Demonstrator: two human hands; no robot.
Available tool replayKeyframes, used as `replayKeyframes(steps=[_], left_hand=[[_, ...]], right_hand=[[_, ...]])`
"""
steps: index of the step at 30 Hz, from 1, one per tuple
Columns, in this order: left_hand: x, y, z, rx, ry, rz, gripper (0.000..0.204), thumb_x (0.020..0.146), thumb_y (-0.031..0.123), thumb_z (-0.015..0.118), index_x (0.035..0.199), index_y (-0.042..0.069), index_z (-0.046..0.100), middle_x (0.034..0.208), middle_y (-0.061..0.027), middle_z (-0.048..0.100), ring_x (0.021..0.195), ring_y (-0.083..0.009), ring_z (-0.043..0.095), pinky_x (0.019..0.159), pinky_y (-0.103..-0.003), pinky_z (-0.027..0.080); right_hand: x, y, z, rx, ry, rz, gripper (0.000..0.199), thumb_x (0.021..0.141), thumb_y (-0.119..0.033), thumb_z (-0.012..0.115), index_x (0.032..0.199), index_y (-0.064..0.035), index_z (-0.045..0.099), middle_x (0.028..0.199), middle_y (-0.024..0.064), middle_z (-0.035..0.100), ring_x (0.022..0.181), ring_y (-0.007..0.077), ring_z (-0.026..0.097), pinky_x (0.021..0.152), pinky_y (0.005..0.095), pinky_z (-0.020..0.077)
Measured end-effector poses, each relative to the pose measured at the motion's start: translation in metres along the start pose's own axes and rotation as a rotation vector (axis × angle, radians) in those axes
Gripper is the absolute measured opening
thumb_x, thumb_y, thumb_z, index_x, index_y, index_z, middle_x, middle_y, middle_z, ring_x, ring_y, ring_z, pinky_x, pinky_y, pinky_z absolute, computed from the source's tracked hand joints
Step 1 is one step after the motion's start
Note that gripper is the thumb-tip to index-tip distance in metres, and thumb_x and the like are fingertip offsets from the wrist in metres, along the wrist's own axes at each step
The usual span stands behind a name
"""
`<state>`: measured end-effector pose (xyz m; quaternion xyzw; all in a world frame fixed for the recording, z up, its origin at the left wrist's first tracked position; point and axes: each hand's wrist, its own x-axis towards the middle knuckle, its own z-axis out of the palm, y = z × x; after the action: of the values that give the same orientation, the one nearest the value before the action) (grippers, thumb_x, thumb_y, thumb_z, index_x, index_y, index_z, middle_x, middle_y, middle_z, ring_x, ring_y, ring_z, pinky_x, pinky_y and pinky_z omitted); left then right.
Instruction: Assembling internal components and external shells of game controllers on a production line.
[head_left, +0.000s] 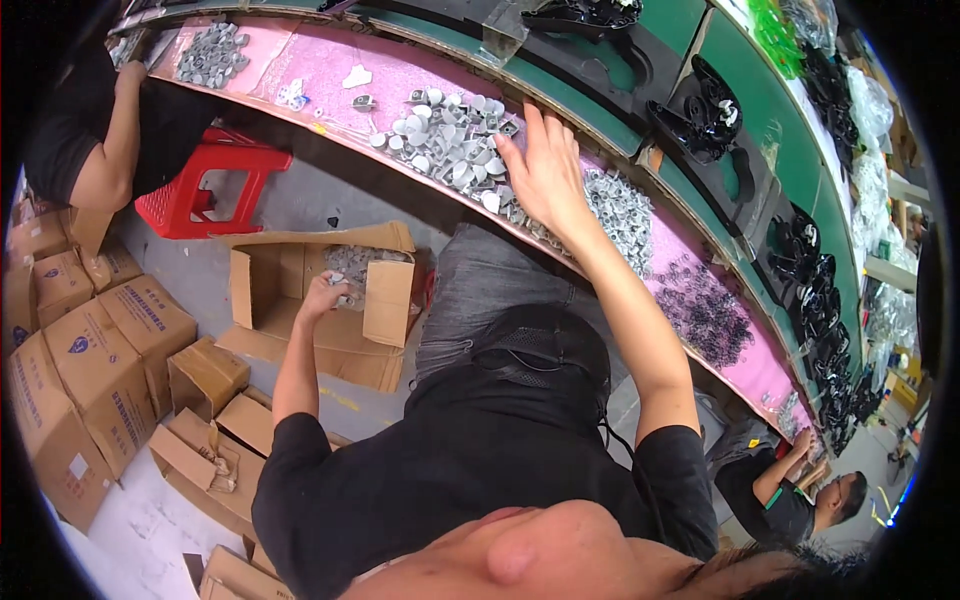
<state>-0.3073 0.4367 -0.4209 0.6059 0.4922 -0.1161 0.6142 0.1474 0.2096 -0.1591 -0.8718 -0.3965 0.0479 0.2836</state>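
Note:
My left hand (322,296) is down at an open cardboard box (268,285) on the floor. Its fingers are curled round a small light grey piece (341,283), partly hidden by the hand. Beside it, inside the box, is a clear plastic bag of grey pieces (350,260). On the pink-covered bench, my right hand (550,170) lies with thumb and fingers apart. Its thumb is at the edge of a heap of grey plastic caps (440,140), and its fingertips reach the bench's back ledge. A heap of small shiny grey parts (618,215) lies on its other side.
Small dark rings (705,310) are spread farther right on the pink bench cover (675,240). Black glossy parts (700,110) stand on the green line (780,80) behind. A red stool (215,185) and stacked cartons (100,345) are at left. Other people work at both ends.

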Motion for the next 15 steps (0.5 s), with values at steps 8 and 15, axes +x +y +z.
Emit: replayKeyframes(steps=[8,15], left_hand=[[-0.121,0.24,-0.018,-0.057,0.07,0.553,0.024,0.083,0.002,0.082,0.101,0.007,0.068,0.115,-0.0036,0.071,0.097,-0.0114,0.064,0.083,-0.028,0.052],[-0.072,0.413,0.056,0.602,0.168,1.249,0.029,0.085,0.014,0.08,0.112,0.007,0.071,0.14,-0.0172,0.064,0.115,-0.0373,0.07,0.103,-0.043,0.055]], right_hand=[[0.001,0.004,0.003,-0.066,-0.095,0.005,0.071,0.105,-0.048,0.062,0.154,0.0021,0.052,0.144,0.0261,0.059,0.132,0.0426,0.055,0.11,0.051,0.0442],[-0.008,0.005,-0.001,0.151,-0.039,-0.277,0.047,0.103,-0.023,0.07,0.14,0.0042,0.062,0.147,0.0217,0.06,0.141,0.0393,0.053,0.118,0.0462,0.0439]])
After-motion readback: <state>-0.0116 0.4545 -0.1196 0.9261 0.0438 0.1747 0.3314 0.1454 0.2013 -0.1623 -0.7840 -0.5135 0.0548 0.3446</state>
